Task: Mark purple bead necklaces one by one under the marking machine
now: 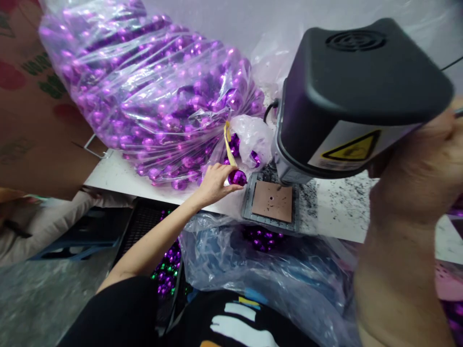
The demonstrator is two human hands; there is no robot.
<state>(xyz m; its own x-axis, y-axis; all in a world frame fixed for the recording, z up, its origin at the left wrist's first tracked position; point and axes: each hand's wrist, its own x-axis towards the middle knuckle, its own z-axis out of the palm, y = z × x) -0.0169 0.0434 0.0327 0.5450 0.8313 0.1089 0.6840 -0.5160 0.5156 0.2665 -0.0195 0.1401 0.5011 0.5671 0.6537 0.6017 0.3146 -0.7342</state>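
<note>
My left hand (217, 185) pinches a shiny purple faceted ball (237, 178) between thumb and fingers, just left of the machine's base. A square brown board (272, 201) with a small dark-ringed hole lies on that grey metal base (248, 212). Over it stands a black bench drill (365, 82) with a yellow warning label; its housing hides most of the drilling end. At the right edge, my right hand (443, 127) is raised beside the housing, closed around a metal handle (459, 113) that shows only in part.
A big clear bag of purple balls (162, 96), tied with a yellow strip (228, 144), fills the back left. A cardboard box (32, 111) stands at far left. Dark shavings cover the white table (340, 207). Clear plastic sheeting (224, 260) and a black crate (139, 226) are below.
</note>
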